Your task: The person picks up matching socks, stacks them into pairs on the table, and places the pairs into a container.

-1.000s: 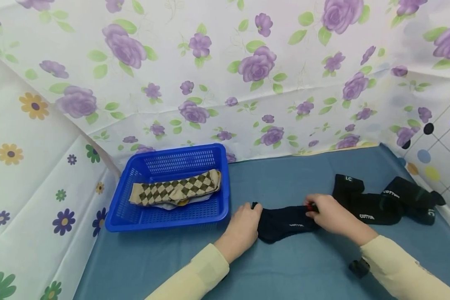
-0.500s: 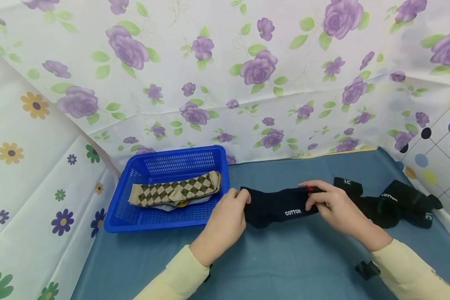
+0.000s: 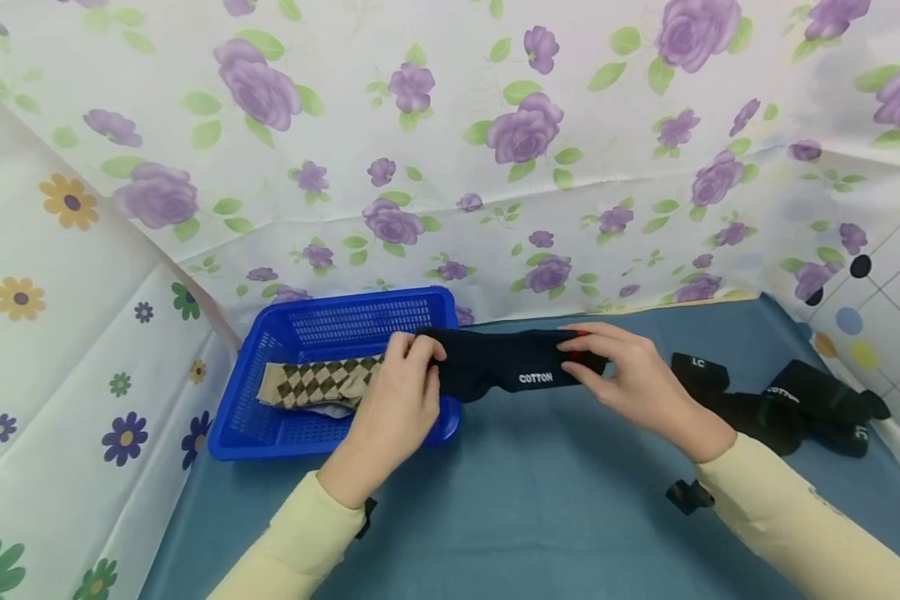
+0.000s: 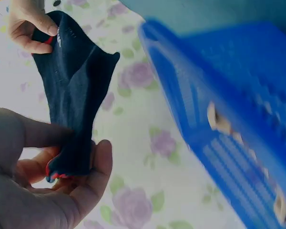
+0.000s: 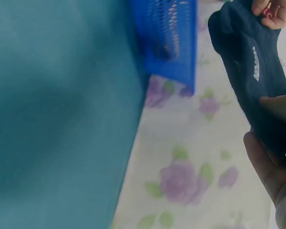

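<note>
A dark navy sock (image 3: 506,367) marked COTTON is stretched in the air between both hands, over the right edge of the blue basket (image 3: 270,433). My left hand (image 3: 405,379) pinches one end of it above the basket; in the left wrist view that pinched sock (image 4: 69,102) shows a red trim at my fingers. My right hand (image 3: 607,367) pinches the other end, and the right wrist view shows the sock (image 5: 250,71) hanging from it. A brown and cream argyle sock (image 3: 315,383) lies inside the basket.
More black socks (image 3: 780,400) lie in a heap on the blue table (image 3: 555,517) at the right. Floral sheets (image 3: 420,142) wall in the back and both sides. A small black clip (image 3: 686,496) hangs by my right sleeve.
Both hands lifted the navy sock off the table and carried it left and away, from the table's middle to above the basket's right edge.
</note>
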The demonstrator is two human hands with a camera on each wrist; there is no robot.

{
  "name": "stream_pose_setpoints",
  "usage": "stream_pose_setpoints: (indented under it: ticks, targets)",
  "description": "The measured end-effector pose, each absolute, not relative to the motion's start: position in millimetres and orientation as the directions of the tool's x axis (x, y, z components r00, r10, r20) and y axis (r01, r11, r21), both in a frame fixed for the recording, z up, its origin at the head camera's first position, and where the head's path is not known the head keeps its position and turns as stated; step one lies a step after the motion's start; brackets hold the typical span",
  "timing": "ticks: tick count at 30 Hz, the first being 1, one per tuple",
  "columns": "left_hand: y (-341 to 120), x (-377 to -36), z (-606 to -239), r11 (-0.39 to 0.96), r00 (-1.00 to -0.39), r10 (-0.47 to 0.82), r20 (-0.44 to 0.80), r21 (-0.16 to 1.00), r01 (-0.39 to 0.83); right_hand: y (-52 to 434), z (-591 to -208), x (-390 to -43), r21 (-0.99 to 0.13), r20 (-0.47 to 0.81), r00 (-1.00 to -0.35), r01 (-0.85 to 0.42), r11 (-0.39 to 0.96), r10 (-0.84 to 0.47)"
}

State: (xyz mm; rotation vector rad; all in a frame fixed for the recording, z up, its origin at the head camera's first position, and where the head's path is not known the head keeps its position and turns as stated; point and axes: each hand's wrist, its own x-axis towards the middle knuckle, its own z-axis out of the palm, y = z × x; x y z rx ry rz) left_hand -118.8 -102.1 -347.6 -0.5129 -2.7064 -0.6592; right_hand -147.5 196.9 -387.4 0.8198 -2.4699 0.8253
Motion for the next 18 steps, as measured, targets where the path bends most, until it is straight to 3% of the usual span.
stream_pose_setpoints:
  ticks: [4,13,18]
  targets:
    - [-121,-126,-339,0.846,-0.895,0.224,0.386,0.379,0.375,172,-378,-162,-0.408,0.544,-0.734,-0.655,0.636,-0.407]
    - [-165,-134,-331,0.898,-0.927,0.109,0.359,0.365,0.247,115,-367,-180,-0.536,0.457,-0.8,-0.596,0.598,-0.388]
    - [-193,-143,-331,0.882,-0.941,0.09,0.326,0.413,0.227,86,-361,-191,-0.583,0.366,-0.832,-0.555,0.594,-0.417]
